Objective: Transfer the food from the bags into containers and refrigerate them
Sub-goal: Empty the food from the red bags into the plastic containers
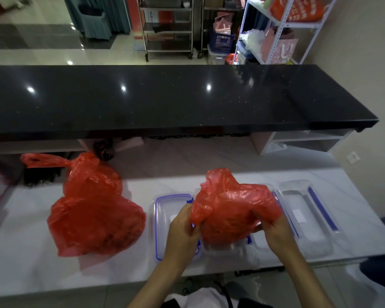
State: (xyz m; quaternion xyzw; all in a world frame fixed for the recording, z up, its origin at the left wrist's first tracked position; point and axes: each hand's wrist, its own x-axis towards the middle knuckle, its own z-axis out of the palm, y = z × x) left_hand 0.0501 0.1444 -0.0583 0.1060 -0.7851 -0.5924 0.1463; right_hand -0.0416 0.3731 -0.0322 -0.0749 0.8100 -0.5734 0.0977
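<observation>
A red plastic bag sits in a clear container on the white counter. My left hand grips the bag's left edge. My right hand grips its right edge. What the bag holds is hidden. A clear lid with a blue seal lies flat to the left of the container. To the right stands a second clear container with its blue-clipped lid. A larger red bag, tied at the top, rests on the counter's left side.
A raised black stone ledge runs across behind the white counter. Dark items stand under the ledge at the left. Metal carts and a white shelf rack with bags stand in the room beyond. A wall socket is at the right.
</observation>
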